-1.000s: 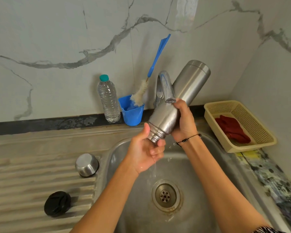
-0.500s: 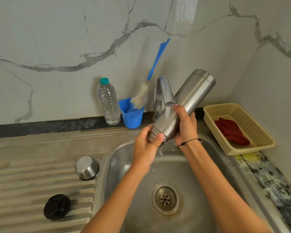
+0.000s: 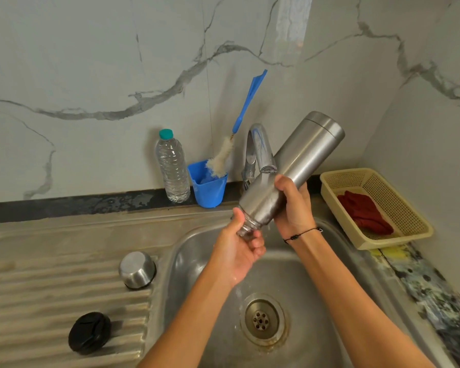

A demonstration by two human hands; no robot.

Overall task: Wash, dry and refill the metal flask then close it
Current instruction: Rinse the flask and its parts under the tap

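Your right hand (image 3: pixel 294 205) wraps the wet metal flask (image 3: pixel 287 176), tipped mouth-down over the sink (image 3: pixel 186 261), while your left hand (image 3: pixel 239 251) curls round its neck. Wet metal is slippery, so it might slide and bang. The yellow basket (image 3: pixel 409 208) holds a red cloth (image 3: pixel 364 212); the blue cup (image 3: pixel 209 189) holds a brush (image 3: pixel 223 158).

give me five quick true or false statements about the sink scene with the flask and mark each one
1. The steel flask is held mouth-down over the steel sink. True.
2. Only the right hand grips it. False: the left hand holds its neck too.
3. The round black lid lies on the draining board. True.
4. The cream mesh basket holds a blue cloth. False: a red one.
5. The blue-handled bottle brush lies in the sink. False: it stands in the blue cup.
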